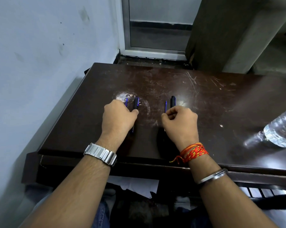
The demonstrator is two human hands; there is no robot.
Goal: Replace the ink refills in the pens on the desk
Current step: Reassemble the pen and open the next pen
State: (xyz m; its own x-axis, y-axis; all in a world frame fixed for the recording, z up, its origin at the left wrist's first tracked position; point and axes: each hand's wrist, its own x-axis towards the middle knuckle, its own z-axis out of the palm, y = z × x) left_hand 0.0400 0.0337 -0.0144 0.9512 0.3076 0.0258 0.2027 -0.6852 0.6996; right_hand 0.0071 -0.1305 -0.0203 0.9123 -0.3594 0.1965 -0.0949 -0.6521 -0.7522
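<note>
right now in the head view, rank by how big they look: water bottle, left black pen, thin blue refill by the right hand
1. water bottle, largest, though cut off by the frame edge
2. left black pen, partly hidden under the left hand
3. blue refill, thinnest; its lower end is hidden by the right hand

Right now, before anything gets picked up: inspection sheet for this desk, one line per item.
Surface: dark brown desk, scratched, whitish scuff near the left hand.
Job's things: black pen with a thin blue refill beside it on the left; second black pen with a second blue refill on the right.
Clutter: clear plastic bottle lying at the right edge.
Hands: left hand rests curled over the left pair; right hand curled over the right pair; grip hidden.
Cables: nothing seen.
Surroundings: pale wall left, metal-framed door behind.
</note>
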